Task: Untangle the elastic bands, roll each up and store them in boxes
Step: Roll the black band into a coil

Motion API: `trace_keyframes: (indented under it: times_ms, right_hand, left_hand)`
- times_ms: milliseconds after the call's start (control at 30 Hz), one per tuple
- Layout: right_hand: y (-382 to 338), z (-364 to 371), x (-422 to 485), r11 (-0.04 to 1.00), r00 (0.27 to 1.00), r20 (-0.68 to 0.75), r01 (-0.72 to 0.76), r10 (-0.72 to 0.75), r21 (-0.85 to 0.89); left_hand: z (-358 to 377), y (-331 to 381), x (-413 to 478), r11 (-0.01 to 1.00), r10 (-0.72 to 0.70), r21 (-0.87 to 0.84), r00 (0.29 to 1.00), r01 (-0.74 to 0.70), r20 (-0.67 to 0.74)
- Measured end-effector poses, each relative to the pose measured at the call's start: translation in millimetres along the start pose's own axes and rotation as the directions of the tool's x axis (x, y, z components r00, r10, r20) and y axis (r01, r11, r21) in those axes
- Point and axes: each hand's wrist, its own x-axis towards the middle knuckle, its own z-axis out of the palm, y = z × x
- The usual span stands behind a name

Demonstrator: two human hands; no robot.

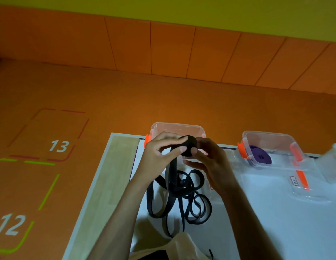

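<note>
While most of the black band (172,173) lies loose on the table (114,175), one end of it is held up as a tight roll (189,144) at the centre of the frame. The roll is pinched from the left by the left hand (159,154), whose fingers are curled over its top and whose thumb is pressed against the strap just beneath. From the right it is gripped by the right hand (208,162), with the thumb laid against its lower face and the fingers bent round behind it. A straight length of strap is seen dropping from the roll to a heap of loops and crossings below centre, which rests on the white surface between the two forearms.

Directly behind the hands, at the far edge of the table, a clear box (174,125) with orange clips is partly hidden; what it holds cannot be made out. Towards the right of the frame a second box (266,135) of the same kind is set well apart from the first, and a purple band (261,156) is coiled inside it. Just below it a clear lid (309,192) is laid flat. Across the left of the frame an orange floor (107,102) is marked with dashed outlines and the numbers 13 and 12.
</note>
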Motion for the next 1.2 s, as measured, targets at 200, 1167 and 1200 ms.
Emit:
trace_keyframes:
  times_ms: [200,1167,1200]
  right_hand:
    - [-14.1,-5.0,-2.6,0.991,0.999,0.043,0.002,0.004,-0.133]
    - [-21.8,-5.7,-8.1,0.965,0.990,0.139,0.072,-0.038,-0.250]
    - [-23.3,-6.3,-7.1,0.960,0.992,0.118,0.067,-0.036,-0.271]
  left_hand:
    - [2.7,10.4,4.3,0.999,0.034,0.033,0.999,-0.034,-0.015]
    - [0.7,29.3,-13.2,0.996,0.084,-0.009,0.991,-0.086,-0.107]
    - [2.5,27.3,-14.6,0.997,0.080,-0.004,0.992,-0.080,-0.098]
